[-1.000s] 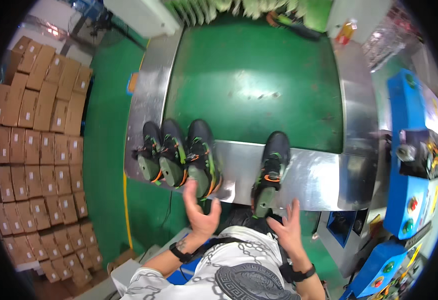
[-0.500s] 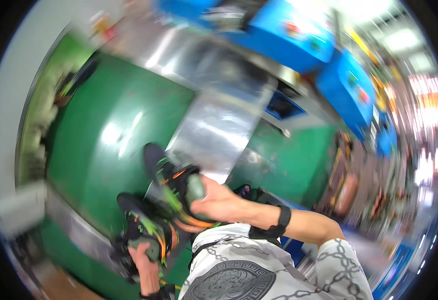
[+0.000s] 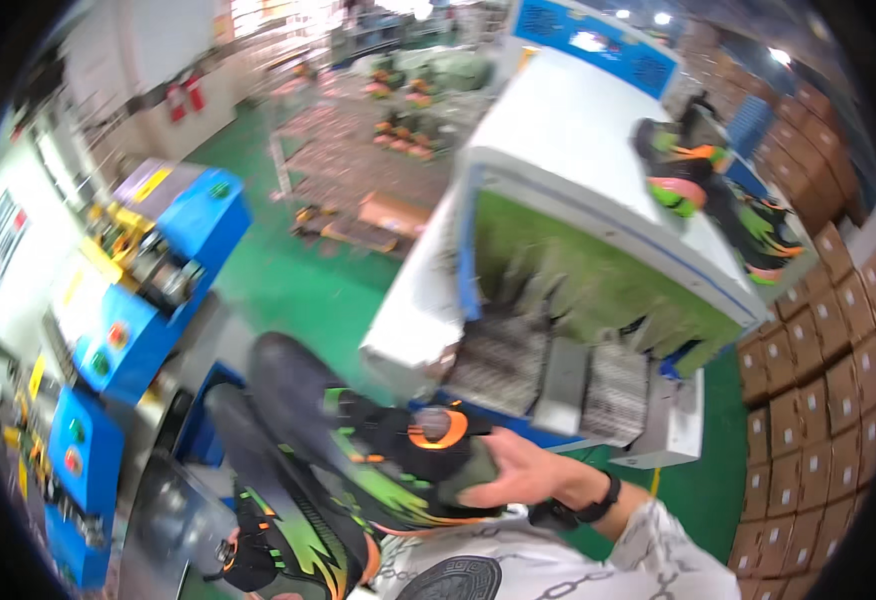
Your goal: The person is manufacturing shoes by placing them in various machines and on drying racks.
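My right hand [image 3: 513, 470] is closed around the heel of a black sports shoe [image 3: 358, 440] with green and orange markings. Its dark sole or toe end points up and left, and a round dial with an orange ring shows near the ankle opening. Alongside, lower left, is a matching shoe [image 3: 298, 540], tilted the same way. Only a sliver of my left hand [image 3: 272, 595] shows at the lower edge by that shoe's heel; the rest is hidden. Both shoes are held in the air before my patterned white shirt.
A white machine [image 3: 568, 130] with ragged green curtain strips and a ridged conveyor [image 3: 503, 365] stands ahead right; several similar shoes [image 3: 683, 165] lie on top. Blue machines [image 3: 198, 220] line the left. A shoe rack [image 3: 338, 150] stands behind, and stacked cartons [image 3: 808, 440] at the right.
My view has swung right, from the metal plates and blue machines to the white conveyor machine. Both shoes have stayed with me; the left hand has sunk mostly out of sight.
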A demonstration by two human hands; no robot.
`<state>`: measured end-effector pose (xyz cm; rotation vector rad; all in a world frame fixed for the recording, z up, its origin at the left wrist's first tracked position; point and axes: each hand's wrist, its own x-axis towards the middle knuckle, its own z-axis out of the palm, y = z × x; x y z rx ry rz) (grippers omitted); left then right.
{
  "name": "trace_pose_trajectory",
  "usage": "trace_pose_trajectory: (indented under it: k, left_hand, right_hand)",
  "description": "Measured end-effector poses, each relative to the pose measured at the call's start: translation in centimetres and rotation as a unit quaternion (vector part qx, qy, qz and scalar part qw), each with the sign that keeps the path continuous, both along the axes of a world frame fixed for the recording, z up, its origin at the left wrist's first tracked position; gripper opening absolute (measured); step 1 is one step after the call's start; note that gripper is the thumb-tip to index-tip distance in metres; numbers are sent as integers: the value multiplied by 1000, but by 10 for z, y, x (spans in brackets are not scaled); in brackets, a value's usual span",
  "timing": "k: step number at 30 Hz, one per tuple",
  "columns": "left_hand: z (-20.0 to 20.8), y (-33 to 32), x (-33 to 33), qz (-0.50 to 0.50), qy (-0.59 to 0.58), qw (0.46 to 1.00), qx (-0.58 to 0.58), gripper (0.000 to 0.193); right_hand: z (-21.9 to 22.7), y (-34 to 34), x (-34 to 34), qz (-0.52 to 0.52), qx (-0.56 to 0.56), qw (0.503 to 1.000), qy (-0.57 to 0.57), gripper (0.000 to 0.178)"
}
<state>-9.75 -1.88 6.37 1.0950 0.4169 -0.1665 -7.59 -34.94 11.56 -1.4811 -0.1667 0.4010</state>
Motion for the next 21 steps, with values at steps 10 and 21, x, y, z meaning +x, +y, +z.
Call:
trace_pose_trajectory:
  k: [10,21]
  left_hand:
    - [41,-208,92,-438,36,887,-140,59]
    - [23,-381,171,-566,-209,771,206,68]
  right_hand:
    - [-15,-147,-168,-598,-382,705,15,64]
    - [-27,-188,-147,-714,-308,624,-81,70]
